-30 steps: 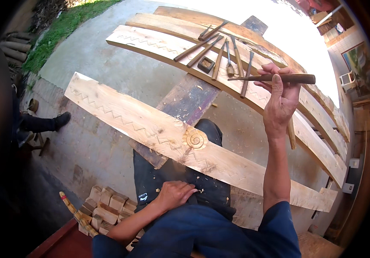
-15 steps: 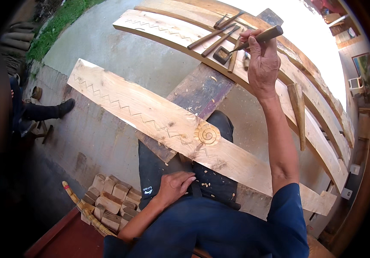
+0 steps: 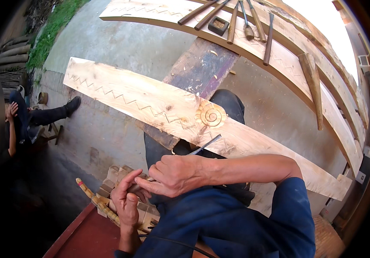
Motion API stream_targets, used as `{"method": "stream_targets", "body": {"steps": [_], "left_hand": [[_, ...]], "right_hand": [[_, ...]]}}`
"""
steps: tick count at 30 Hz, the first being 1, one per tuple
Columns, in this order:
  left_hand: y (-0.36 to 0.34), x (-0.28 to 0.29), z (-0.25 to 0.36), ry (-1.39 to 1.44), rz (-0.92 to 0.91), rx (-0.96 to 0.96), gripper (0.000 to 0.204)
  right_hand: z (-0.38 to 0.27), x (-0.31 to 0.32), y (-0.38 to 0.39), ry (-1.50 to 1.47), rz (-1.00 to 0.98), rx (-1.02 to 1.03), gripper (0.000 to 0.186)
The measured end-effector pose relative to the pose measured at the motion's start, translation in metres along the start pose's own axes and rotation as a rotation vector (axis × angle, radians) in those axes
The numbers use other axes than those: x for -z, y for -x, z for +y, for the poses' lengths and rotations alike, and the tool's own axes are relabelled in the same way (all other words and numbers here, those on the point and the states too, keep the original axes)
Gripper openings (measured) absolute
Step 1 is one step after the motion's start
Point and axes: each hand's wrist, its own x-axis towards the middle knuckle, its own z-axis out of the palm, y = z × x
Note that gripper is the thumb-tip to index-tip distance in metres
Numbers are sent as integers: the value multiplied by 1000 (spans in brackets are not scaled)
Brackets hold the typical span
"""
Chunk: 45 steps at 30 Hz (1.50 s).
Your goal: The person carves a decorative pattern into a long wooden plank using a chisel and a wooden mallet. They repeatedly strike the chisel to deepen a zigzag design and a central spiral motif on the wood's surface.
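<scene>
R hand (image 3: 178, 174) fingers wrapped rnd chisel (image 3: 205, 145), plank (image 3: 120, 92) w/ carved spiral (image 3: 212, 114) across knees (image 3: 231, 104); L hand (image 3: 129, 198) fingers bent, pinching or not can't tell; prob. readying tool, next move calls for steady blade angle.

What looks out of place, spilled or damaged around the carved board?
Nothing looks clearly damaged. Only some loose pale shavings lie scattered on the dark plank that runs under the carved board; untidy, but probably ordinary carving waste.
</scene>
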Motion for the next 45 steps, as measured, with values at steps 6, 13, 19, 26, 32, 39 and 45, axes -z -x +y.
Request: {"method": "stream_targets", "body": {"steps": [6,13,19,26,32,39,45], "left_hand": [[-1,14,4,-208,19,181,35],[5,28,-13,-168,-9,138,45],[-18,20,-5,35,-77,224,94],[-23,17,-3,132,-97,331,102],[-24,16,-5,137,-98,337,101],[-28,23,-3,83,-101,314,104],[-56,14,10,21,-78,238,113]], "right_hand": [[6,-26,3,-50,7,14,30],[20,-36,10,-164,-29,-67,36],[23,-38,11,-208,61,-54,37],[26,-38,12,-309,54,-84,26],[29,-38,11,-356,52,-104,25],[31,-39,9,-383,46,-133,31],[30,-47,6,-352,65,-226,39]]}}
